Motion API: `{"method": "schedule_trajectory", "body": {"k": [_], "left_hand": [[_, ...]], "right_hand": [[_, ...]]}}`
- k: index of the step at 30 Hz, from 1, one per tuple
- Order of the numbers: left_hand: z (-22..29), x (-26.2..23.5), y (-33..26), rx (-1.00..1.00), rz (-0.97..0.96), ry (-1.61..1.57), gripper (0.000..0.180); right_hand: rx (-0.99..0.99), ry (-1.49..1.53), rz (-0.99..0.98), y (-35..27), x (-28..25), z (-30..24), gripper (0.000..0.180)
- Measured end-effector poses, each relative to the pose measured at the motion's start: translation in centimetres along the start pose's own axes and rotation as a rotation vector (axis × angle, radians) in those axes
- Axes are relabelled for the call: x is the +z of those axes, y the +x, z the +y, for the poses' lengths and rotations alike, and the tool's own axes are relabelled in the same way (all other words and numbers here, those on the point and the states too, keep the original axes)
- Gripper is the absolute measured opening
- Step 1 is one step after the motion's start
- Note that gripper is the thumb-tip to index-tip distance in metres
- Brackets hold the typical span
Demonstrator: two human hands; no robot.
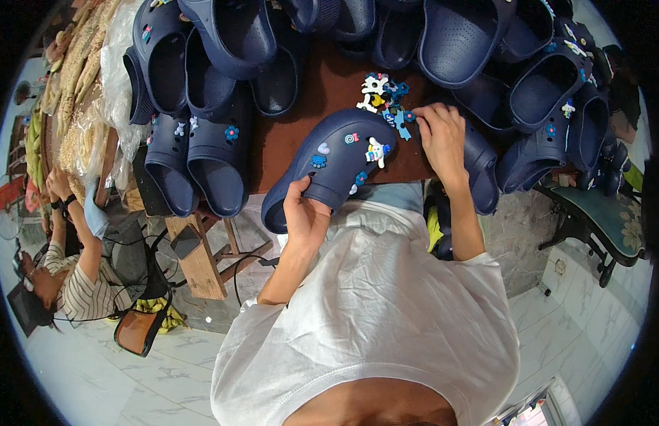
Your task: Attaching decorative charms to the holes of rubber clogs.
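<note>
My left hand (306, 213) grips the heel end of a navy blue clog (329, 160) that lies tilted over the table's front edge. Several small charms dot its upper, among them a white figure (376, 151) and a blue flower (318, 161). At the clog's toe, my right hand (440, 135) has its fingers bent over a light blue charm (402, 125). Whether the fingers pinch that charm I cannot tell. A small pile of loose charms (380, 91) lies on the brown table (322, 92) just beyond the shoe.
Many more navy clogs (201, 92) crowd the table left, back and right (549, 99). Clear plastic bags (116, 78) lie at the far left. Another person in a striped shirt (81, 284) sits on the left by a wooden bench (198, 259). A dark chair (602, 220) stands right.
</note>
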State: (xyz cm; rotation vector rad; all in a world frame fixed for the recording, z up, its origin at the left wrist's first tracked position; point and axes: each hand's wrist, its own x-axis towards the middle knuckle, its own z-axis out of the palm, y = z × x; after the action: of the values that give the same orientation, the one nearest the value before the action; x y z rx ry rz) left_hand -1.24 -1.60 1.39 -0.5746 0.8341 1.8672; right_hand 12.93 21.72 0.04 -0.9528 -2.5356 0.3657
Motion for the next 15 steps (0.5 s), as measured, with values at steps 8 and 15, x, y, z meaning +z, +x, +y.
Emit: {"method": "schedule_trajectory", "body": {"k": [8,15], "left_hand": [[0.0,0.2,-0.1,0.034,0.032,0.007,0.042],[0.4,0.4,-0.3,0.018,0.039,0.017,0.042]], "right_hand": [[-0.076,-0.122,-0.081,1.2,1.9,0.6,0.018],[-0.09,-0.215,-0.03,1.2,3.5,1.2,0.014]]}}
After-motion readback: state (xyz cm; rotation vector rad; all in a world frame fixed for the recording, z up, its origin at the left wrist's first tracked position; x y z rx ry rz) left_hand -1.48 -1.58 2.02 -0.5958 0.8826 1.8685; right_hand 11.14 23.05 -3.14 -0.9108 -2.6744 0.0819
